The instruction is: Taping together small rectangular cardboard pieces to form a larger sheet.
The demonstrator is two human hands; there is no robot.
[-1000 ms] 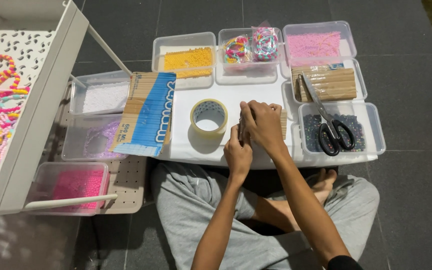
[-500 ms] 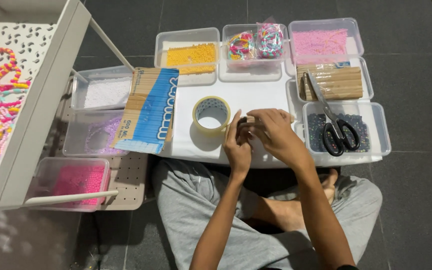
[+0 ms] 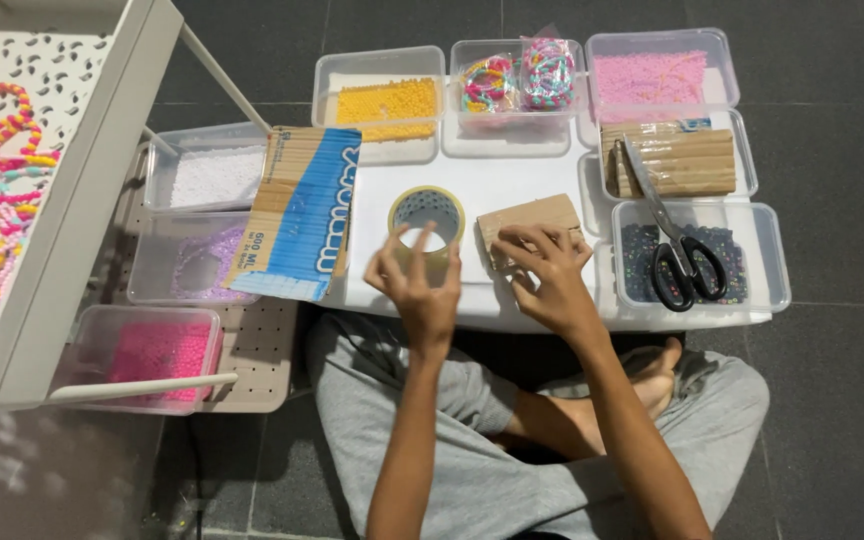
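Observation:
I sit cross-legged behind a low white table [image 3: 512, 180]. My right hand [image 3: 550, 272] rests fingers-down on a small brown cardboard piece [image 3: 530, 215] that lies flat on the table, holding it there. My left hand [image 3: 418, 287] is raised with its fingers apart at the near rim of a roll of clear tape [image 3: 426, 212]. I cannot tell whether its fingertips touch the roll. The roll lies flat just left of the cardboard piece.
Clear tubs ring the table: yellow beads [image 3: 387, 100], bead bracelets [image 3: 512, 75], pink beads [image 3: 657, 78], wooden sticks [image 3: 682, 160], dark beads under black scissors [image 3: 682, 260], and white [image 3: 207, 175], lilac [image 3: 197, 260] and pink beads [image 3: 157, 350]. A blue-printed cardboard sheet [image 3: 302, 210] lies at left. A white cart [image 3: 42, 190] holds bracelets.
Both hands held the small cardboard piece together. Now my left hand has let go and moved left to the tape roll, while my right hand presses the piece flat on the table.

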